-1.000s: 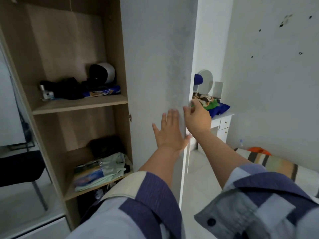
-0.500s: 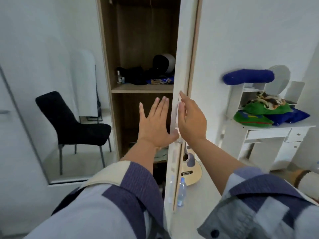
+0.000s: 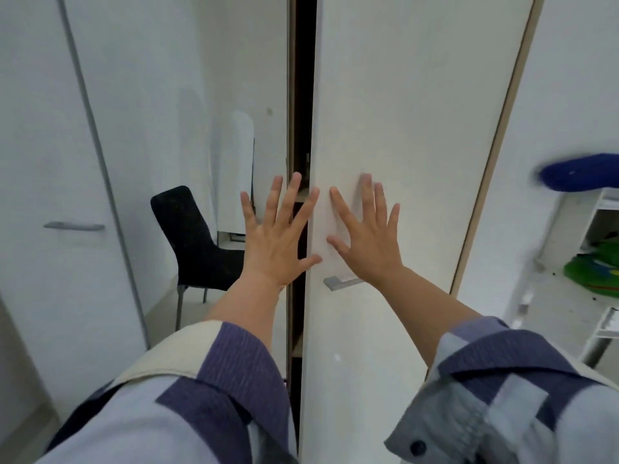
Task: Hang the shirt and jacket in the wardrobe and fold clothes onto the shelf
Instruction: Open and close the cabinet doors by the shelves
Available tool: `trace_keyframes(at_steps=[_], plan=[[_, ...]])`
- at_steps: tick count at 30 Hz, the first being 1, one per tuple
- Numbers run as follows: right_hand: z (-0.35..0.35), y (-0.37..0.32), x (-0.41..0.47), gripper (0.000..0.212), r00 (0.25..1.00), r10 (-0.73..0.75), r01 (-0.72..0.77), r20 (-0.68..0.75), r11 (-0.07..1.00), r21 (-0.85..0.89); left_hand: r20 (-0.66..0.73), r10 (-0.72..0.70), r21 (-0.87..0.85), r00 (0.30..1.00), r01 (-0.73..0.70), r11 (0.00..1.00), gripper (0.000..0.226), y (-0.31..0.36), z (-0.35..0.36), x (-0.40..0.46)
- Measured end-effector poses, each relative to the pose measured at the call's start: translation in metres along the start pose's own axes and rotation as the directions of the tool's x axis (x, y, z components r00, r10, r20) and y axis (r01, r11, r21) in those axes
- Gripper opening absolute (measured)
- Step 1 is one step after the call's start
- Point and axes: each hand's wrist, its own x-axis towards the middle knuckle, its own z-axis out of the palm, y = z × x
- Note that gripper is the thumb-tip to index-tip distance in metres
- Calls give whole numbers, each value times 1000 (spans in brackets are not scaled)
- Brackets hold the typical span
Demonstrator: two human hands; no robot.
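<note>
Closing the wardrobe door (image 3: 402, 128): entry for the step in hand, judged as the shutting of the cupboard once the clothes are in.

Right hand (image 3: 368, 241): lying flat on the door face just above the handle (image 3: 341, 283), fingers spread, gripping nothing.

Left hand (image 3: 279, 242): hovering open at the dark gap (image 3: 303, 112), fingers spread, empty; whether it is touching the door edge cannot be told.

Task's things: shirt, jacket and folded clothes are not showing; only a sliver of shelf is peeking through the gap.

Handling advice: the right palm should be pushing evenly near the handle so the panel is swinging true; the left fingers should be clearing the gap before it is closing, as pinching is the risk.

Nearby: black chair (image 3: 191, 239) at left, well apart; blue and green bundles (image 3: 586, 172) on the white surface (image 3: 552, 296) at right.

Change from earlier frames: the opening is narrowing from wide, with shelves and their contents showing, to a slit; the right hand is moving from gripping the door's edge to pressing its face.
</note>
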Motion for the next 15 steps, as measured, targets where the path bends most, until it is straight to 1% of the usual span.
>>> trace_keyframes(at_steps=[4, 6, 10, 15], plan=[[36, -11, 35, 85, 999, -2, -1, -46, 998, -60, 15, -13, 28, 1000, 13, 1000, 116, -24, 40, 29], [57, -14, 55, 84, 999, 2, -5, -41, 998, -66, 23, -17, 30, 1000, 17, 999, 116, -36, 64, 46], [97, -14, 93, 83, 998, 53, -56, -43, 996, -67, 51, -30, 22, 998, 29, 999, 113, -52, 106, 83], [135, -17, 126, 88, 992, 124, -127, -37, 986, -107, 51, -67, -6, 996, 67, 998, 118, -57, 150, 118]])
